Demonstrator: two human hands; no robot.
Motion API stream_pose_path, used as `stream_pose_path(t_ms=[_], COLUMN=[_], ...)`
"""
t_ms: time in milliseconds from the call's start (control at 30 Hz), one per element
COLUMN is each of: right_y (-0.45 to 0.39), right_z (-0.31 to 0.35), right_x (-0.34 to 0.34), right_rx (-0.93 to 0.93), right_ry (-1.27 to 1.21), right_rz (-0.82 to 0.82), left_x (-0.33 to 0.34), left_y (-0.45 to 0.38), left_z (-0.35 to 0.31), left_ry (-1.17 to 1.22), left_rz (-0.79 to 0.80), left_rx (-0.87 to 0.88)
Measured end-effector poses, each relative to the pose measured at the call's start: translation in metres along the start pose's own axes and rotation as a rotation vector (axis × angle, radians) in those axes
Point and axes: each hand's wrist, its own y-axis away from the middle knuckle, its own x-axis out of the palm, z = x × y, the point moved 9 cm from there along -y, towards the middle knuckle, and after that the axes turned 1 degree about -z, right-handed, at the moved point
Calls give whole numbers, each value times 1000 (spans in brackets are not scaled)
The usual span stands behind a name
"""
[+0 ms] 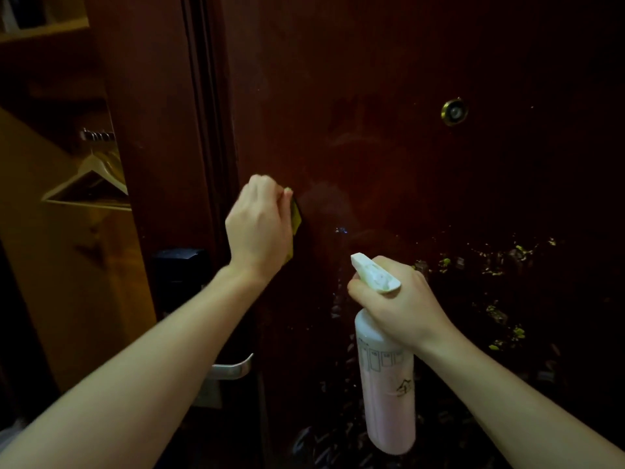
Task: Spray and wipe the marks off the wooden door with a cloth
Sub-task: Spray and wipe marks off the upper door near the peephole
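Left fingers: the fingers (270, 189) of the left hand (258, 225) are curled round a yellow cloth (296, 216) and press it flat against the wooden door (389, 96); only a strip of the cloth shows past the knuckles.
Right fingers: the right hand (402, 304) is wrapped round the neck of a spray bottle (387, 384), fingers clenched on it just under the white spray head (373, 274); whether a finger lies on the trigger cannot be told.
Bottle: upright, pale pink body with a printed label, nozzle aimed up and left at the door, close to its surface.
Cloth position: on the door near its left edge, above the handle.
Door surface: a pale hazy smear (324, 198) lies just right of the cloth; runs of droplets trail down below it beside the bottle.
Marks: yellowish flecks (500, 262) are scattered over the right lower part of the door, well apart from the cloth.
Open room: the dark upper panel is bare except for a brass peephole (455, 111) toward the upper right.
Left edge: a black lock housing (179, 265) and a metal lever handle (233, 367) sit at the door's left edge, below the left wrist and partly hidden by the forearm.
Beyond the frame: a wooden closet on the left with pale hangers (91, 184).
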Motion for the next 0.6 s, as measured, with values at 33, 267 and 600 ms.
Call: stream_pose_path(t_ms=[33,267,600], right_y=[0,-8,-11], right_z=[1,8,3], right_x=[0,-3,-3], right_rx=[-2,-65,-23], right_ry=[-12,-30,-43], right_rz=[-9,-65,-77], left_x=[0,11,24], left_y=[-9,-42,-5], left_z=[-3,-26,-41], left_ry=[0,-4,-50], left_rz=[-17,-71,-108], left_rx=[-9,4,166])
